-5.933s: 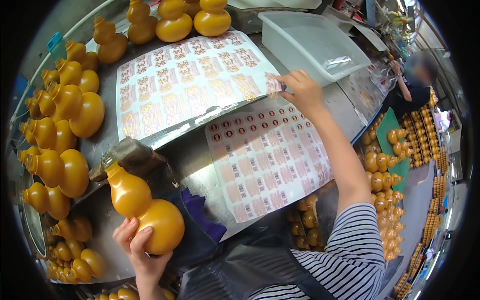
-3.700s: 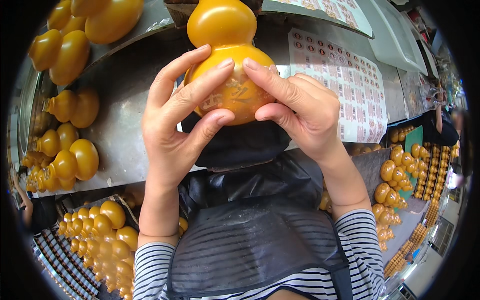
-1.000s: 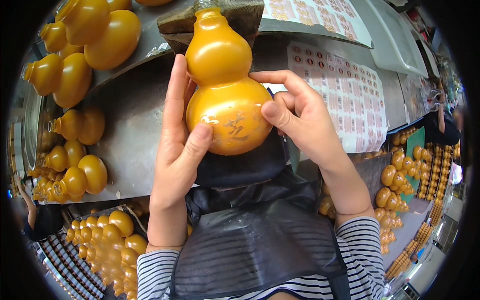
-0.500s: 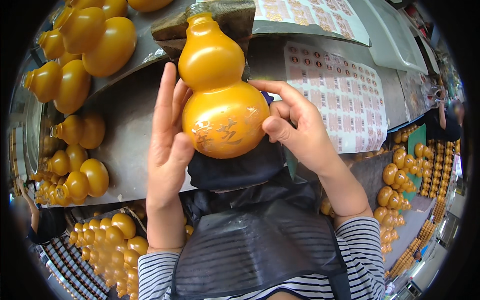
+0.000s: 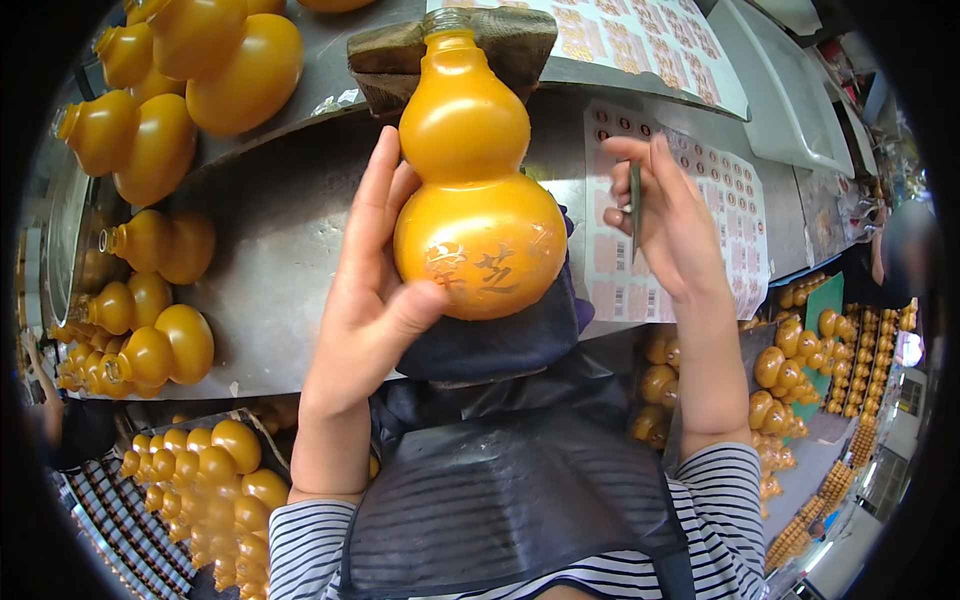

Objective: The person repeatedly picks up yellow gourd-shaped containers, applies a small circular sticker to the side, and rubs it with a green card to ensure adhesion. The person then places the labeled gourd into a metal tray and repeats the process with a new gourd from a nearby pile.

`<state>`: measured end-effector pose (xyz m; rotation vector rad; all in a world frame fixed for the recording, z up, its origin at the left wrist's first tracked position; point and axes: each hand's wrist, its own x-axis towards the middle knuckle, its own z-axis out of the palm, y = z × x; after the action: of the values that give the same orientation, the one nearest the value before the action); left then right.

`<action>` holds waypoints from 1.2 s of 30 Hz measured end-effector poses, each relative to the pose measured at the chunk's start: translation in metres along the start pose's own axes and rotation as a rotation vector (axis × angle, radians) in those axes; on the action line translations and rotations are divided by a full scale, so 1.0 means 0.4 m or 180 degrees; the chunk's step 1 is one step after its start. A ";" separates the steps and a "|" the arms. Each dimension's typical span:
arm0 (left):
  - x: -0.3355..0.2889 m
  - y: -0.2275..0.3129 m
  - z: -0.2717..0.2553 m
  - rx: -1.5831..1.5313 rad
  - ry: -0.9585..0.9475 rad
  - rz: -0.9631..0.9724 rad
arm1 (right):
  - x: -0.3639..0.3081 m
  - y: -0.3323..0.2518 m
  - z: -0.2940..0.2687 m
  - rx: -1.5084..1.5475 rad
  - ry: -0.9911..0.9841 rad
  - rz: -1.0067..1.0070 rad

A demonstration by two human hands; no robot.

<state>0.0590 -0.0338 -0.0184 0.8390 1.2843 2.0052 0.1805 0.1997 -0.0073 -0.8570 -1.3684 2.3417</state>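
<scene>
cupping the glossy, amber, two-bulbed bottle (image 5: 478, 235) are left fingers (image 5: 375, 190); right fingers (image 5: 668, 175) hold a tool (image 5: 635, 195).

The right hand (image 5: 665, 225) has come away from the orange gourd-shaped bottle (image 5: 465, 130) and now has a thin, dark flat tool (image 5: 635, 200) in its fingers. Over here, the left hand (image 5: 365, 300) has brought its thumb in across the lower bulb's edge.
</scene>
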 end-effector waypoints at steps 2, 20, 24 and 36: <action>-0.002 -0.003 -0.007 -0.0102 0.0079 -0.0218 | -0.051 -0.009 0.039 -0.0943 0.0067 -0.1048; -0.016 0.017 -0.020 0.0838 -0.0082 -0.0484 | -0.027 -0.084 0.285 -0.3932 -0.1614 -0.3541; -0.012 0.015 -0.021 0.0806 -0.0112 -0.0438 | -0.051 -0.102 0.289 -0.3903 -0.1661 -0.3220; -0.011 -0.003 -0.015 0.0626 0.0031 -0.0240 | -0.017 -0.048 0.211 -0.3411 -0.0975 -0.3273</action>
<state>0.0573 -0.0401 -0.0223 0.8581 1.5143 1.8478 0.1320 0.1479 0.0428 0.1253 -2.4193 0.8928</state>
